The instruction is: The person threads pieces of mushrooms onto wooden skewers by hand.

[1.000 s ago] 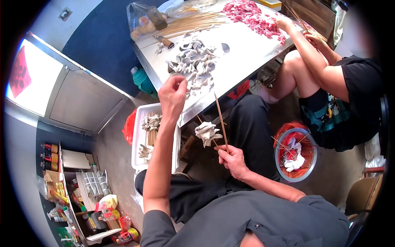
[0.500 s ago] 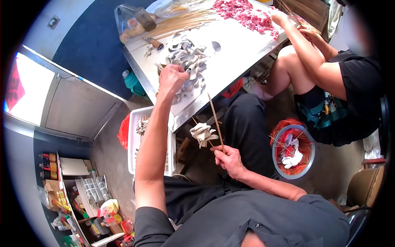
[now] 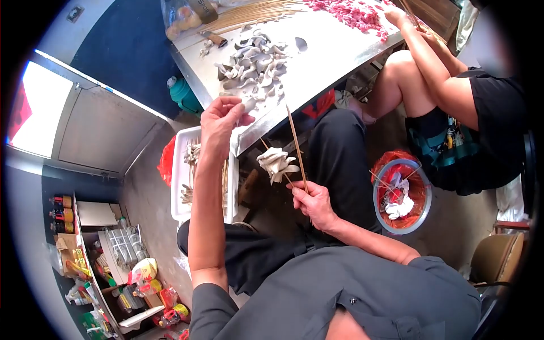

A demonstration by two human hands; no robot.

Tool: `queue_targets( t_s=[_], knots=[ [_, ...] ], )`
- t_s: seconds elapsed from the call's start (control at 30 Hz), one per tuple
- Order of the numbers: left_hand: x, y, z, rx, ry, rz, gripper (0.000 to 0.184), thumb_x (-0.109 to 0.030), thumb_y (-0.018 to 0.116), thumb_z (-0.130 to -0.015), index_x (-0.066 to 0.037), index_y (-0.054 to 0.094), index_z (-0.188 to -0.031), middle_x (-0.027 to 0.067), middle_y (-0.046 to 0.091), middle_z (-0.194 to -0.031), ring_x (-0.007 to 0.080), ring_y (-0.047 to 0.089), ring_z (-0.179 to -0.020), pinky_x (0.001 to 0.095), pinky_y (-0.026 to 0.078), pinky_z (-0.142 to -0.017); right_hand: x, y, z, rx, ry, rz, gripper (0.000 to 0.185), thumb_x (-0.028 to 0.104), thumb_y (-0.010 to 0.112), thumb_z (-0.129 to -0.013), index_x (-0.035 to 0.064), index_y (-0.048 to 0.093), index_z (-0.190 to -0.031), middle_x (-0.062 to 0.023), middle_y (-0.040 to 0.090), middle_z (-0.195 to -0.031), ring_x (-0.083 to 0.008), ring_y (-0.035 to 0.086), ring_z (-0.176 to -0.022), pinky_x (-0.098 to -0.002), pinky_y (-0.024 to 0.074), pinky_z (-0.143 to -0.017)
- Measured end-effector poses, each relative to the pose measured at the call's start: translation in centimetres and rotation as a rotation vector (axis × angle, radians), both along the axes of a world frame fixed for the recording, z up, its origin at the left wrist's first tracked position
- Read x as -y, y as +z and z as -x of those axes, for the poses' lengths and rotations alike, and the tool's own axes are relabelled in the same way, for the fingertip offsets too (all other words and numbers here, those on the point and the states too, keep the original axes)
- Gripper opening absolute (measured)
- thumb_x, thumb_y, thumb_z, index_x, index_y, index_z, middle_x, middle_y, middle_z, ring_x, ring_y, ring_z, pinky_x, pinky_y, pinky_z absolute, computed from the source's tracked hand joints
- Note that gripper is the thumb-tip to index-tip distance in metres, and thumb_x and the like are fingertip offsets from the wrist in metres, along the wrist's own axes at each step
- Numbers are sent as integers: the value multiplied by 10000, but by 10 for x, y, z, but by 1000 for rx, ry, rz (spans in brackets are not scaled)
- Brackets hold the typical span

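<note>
My right hand (image 3: 317,207) is closed around bamboo skewers (image 3: 296,148). One of them carries a bunch of folded grey-white oyster mushroom pieces (image 3: 277,163), while the others stick up bare past the table corner. My left hand (image 3: 222,120) hovers at the near edge of the table, thumb and fingers pinched on a small pale oyster mushroom piece (image 3: 248,106), partly hidden by the fingers. Just beyond it a pile of loose oyster mushrooms (image 3: 255,65) lies on the white tabletop (image 3: 323,59).
A white tray (image 3: 180,170) with filled skewers stands left of my knees. A knife handle (image 3: 214,38), bare skewers (image 3: 249,20) and red meat pieces (image 3: 351,14) lie farther back. At right, a co-worker (image 3: 447,90) sits beside a lined bin (image 3: 428,207).
My left hand has drawn back from the mushroom pile toward the table's near edge, with a piece in its fingers. My right hand and its skewers have stayed nearly in place.
</note>
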State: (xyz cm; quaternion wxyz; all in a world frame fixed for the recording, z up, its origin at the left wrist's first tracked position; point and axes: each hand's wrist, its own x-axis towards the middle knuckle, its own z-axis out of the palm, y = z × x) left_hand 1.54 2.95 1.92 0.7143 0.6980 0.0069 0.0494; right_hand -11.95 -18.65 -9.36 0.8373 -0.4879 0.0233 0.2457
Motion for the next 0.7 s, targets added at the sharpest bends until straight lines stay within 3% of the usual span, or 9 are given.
queue_targets(
  t_s=[0.7],
  knots=[
    [16, -22, 57, -119, -29, 87, 177, -146, 602, -927, 20, 605, -989, 130, 661, -850, 230, 687, -739, 304, 551, -711, -3, 4, 7, 31, 14, 27, 202, 170, 583, -938, 28, 644, -1068, 30, 542, -612, -6, 362, -456, -176, 267, -423]
  ],
)
